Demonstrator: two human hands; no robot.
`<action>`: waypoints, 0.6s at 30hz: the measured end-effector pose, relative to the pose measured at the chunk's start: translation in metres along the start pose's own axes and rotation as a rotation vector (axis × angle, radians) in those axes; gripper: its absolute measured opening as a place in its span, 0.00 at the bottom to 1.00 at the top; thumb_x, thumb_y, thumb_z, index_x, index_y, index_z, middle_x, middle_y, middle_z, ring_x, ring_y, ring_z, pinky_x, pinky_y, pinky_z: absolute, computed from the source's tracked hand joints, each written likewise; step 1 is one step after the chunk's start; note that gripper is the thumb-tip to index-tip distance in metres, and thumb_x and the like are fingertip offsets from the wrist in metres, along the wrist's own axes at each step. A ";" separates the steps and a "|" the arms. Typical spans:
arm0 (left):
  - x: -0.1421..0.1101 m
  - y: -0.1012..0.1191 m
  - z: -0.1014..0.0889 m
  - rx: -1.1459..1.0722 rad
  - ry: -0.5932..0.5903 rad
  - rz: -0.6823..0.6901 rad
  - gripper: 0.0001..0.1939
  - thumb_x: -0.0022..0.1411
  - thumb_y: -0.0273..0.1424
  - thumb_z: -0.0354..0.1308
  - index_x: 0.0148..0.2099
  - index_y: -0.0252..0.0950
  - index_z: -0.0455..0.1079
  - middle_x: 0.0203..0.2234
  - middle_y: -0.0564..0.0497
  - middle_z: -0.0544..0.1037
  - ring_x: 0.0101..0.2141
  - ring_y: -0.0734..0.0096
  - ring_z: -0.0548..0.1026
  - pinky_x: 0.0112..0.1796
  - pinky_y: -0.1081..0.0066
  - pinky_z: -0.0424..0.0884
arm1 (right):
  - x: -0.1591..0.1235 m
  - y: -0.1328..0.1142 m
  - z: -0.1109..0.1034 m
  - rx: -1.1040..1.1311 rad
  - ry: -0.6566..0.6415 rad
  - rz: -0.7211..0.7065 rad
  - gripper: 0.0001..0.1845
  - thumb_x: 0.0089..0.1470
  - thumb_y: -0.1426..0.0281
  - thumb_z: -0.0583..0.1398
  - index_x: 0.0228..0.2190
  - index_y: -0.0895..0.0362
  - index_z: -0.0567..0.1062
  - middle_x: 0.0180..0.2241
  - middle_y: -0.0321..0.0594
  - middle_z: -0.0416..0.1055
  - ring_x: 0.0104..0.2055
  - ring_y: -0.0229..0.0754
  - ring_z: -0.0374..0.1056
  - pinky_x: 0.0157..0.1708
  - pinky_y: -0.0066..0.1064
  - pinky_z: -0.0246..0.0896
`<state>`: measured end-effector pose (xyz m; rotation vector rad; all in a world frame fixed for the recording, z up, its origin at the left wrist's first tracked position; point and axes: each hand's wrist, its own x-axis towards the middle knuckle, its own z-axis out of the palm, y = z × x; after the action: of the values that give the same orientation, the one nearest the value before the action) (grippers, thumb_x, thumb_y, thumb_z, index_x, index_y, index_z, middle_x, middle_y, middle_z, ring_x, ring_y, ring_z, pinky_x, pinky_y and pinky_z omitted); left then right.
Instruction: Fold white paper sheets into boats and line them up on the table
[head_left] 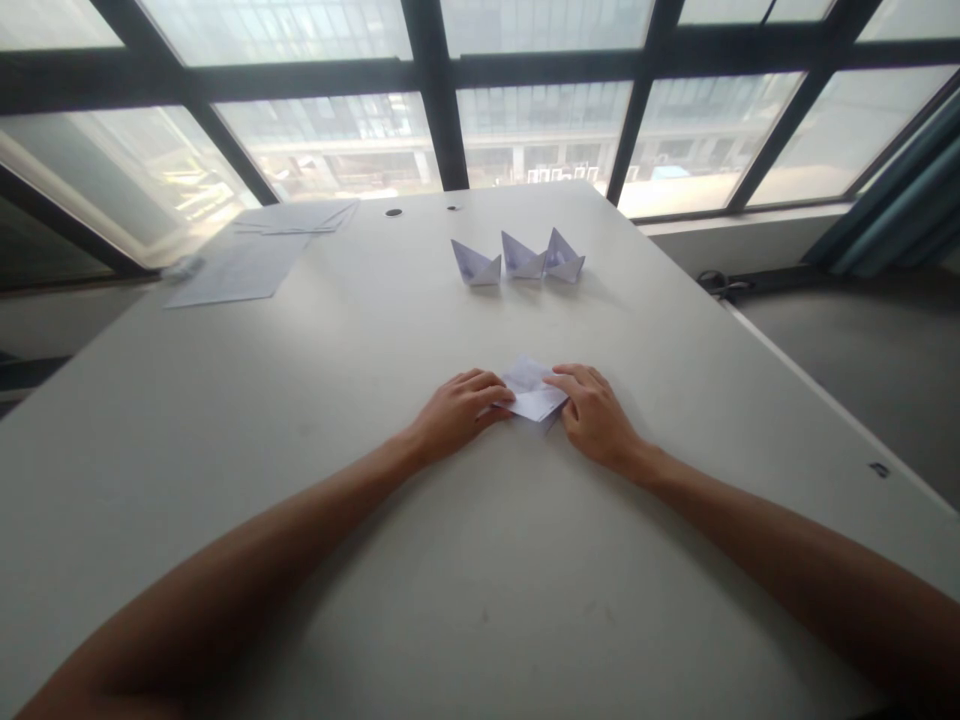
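Between my two hands, on the white table, is a folded piece of white paper (534, 390) with layered flaps and pointed corners. My left hand (472, 405) grips its left corner, fingers on top and the thumb at the near side. On the right corner, my right hand (590, 405) has its fingers curled over the edge, with the index finger lying across the upper flap. Beyond the hands stand three folded paper boats: a left one (477, 266), a middle one (523, 258) and a right one (564, 258). The middle and right boats stand close together.
Flat sheets of paper (240, 268) lie at the table's far left. A round dark cable hole (394, 212) sits near the far edge of the white table (360, 600). Large dark-framed windows rise behind it. A blue-grey curtain (892, 200) hangs at right.
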<state>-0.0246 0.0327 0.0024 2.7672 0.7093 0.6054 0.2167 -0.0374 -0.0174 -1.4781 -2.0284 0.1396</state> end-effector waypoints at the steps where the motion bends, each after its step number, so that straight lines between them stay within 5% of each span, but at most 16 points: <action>1: 0.000 0.000 0.000 -0.020 0.009 -0.006 0.12 0.72 0.38 0.53 0.47 0.40 0.76 0.42 0.47 0.79 0.45 0.65 0.74 0.48 0.66 0.69 | 0.000 -0.001 -0.001 0.017 0.017 0.008 0.24 0.52 0.83 0.54 0.48 0.60 0.78 0.51 0.50 0.72 0.54 0.50 0.64 0.59 0.42 0.57; 8: 0.001 0.001 0.002 -0.054 0.052 -0.125 0.14 0.73 0.35 0.50 0.46 0.38 0.76 0.36 0.47 0.79 0.40 0.65 0.75 0.43 0.67 0.70 | 0.003 -0.002 -0.004 0.079 0.037 0.057 0.09 0.62 0.71 0.57 0.35 0.56 0.79 0.36 0.43 0.76 0.41 0.47 0.67 0.46 0.39 0.61; 14: 0.001 0.003 0.004 -0.005 0.083 -0.324 0.14 0.71 0.37 0.53 0.53 0.40 0.73 0.30 0.52 0.78 0.30 0.69 0.74 0.38 0.68 0.70 | 0.004 0.000 -0.002 0.104 0.022 0.123 0.08 0.61 0.74 0.59 0.40 0.56 0.77 0.36 0.40 0.77 0.38 0.44 0.70 0.43 0.36 0.60; 18: 0.001 0.003 0.004 0.184 0.034 -0.357 0.14 0.70 0.39 0.53 0.51 0.39 0.74 0.36 0.48 0.78 0.38 0.62 0.75 0.43 0.63 0.69 | 0.005 -0.001 -0.003 -0.030 -0.023 0.134 0.08 0.60 0.74 0.59 0.41 0.56 0.77 0.36 0.42 0.76 0.40 0.46 0.69 0.44 0.36 0.59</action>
<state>-0.0212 0.0303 0.0004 2.6921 1.2879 0.5346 0.2159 -0.0341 -0.0126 -1.6387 -1.9572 0.1823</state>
